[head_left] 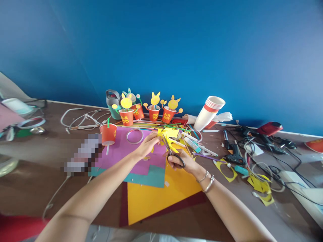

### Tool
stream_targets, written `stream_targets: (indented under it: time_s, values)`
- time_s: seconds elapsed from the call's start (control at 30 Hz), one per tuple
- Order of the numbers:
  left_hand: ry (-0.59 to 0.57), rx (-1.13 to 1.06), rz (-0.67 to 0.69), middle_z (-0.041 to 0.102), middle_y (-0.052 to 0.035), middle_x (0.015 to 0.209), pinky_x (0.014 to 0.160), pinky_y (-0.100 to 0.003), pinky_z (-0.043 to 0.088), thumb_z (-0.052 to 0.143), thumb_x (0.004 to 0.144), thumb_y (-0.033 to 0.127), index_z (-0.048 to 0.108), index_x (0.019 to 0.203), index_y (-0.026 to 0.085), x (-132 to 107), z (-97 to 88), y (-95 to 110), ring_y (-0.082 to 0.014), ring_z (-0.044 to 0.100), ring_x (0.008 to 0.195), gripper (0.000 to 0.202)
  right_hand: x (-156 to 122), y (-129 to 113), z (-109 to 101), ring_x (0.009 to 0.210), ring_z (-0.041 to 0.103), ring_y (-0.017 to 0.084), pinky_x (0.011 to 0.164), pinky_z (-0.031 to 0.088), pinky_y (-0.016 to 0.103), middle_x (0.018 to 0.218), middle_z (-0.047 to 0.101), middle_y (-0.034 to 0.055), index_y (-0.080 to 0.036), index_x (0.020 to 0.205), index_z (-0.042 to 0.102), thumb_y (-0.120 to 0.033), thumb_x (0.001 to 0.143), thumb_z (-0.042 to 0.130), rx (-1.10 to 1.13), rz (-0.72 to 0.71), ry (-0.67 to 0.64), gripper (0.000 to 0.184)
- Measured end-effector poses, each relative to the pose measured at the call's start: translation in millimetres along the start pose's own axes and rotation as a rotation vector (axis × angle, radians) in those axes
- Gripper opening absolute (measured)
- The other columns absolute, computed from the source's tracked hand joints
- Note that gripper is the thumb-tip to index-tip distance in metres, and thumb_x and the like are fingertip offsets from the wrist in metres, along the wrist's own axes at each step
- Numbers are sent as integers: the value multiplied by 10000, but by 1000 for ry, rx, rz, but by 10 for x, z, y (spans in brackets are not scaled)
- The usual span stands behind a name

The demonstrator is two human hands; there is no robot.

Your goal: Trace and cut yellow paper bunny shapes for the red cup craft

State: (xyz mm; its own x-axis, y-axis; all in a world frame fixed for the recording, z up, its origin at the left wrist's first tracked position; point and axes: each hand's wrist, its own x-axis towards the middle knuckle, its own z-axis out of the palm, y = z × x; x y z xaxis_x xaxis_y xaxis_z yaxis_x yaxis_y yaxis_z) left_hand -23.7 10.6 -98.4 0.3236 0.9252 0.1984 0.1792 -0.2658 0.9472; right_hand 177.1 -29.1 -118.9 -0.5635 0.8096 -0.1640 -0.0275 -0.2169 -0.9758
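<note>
My right hand is closed around the dark handles of a pair of scissors, whose blades point up and left. Between the fingers of my left hand is the edge of some yellow paper, and the blades lie against it. Whether they are cutting into it I cannot tell. Beneath my hands are a purple sheet, a teal sheet and an orange-yellow sheet. A roll of tape lies left of my left hand.
Red paper cups with yellow paper figures line the back by the blue wall. A red cup with a straw stands left, a leaning cup stack at back right. Glue gun, cables and yellow scraps lie right.
</note>
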Motion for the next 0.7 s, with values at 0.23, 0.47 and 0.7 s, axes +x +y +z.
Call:
stream_targets:
  time_s: [0.23,0.47,0.7]
  values:
    - [45,226,106,517,-34,754,877,-351,419,435,864,329,461,585,209,19,24,-30,-207,493,891,305,1,-12,157,448,547,103,405,355,201,574,608,-13,-134,984,676,-502,719,764,-67,-56,151,462]
    - [165,176,173,531,-33,782,831,-327,420,408,932,326,513,618,204,0,12,48,-194,491,856,353,-130,-191,219,406,445,70,399,289,188,553,574,-54,-204,1199,570,-545,826,653,141,-23,38,511]
    - [206,170,196,444,-11,713,679,-304,369,456,902,333,409,597,208,-96,-33,333,-160,436,709,333,-206,-347,218,445,558,99,354,292,173,625,645,-25,-191,1402,446,-535,822,665,0,-48,-23,709]
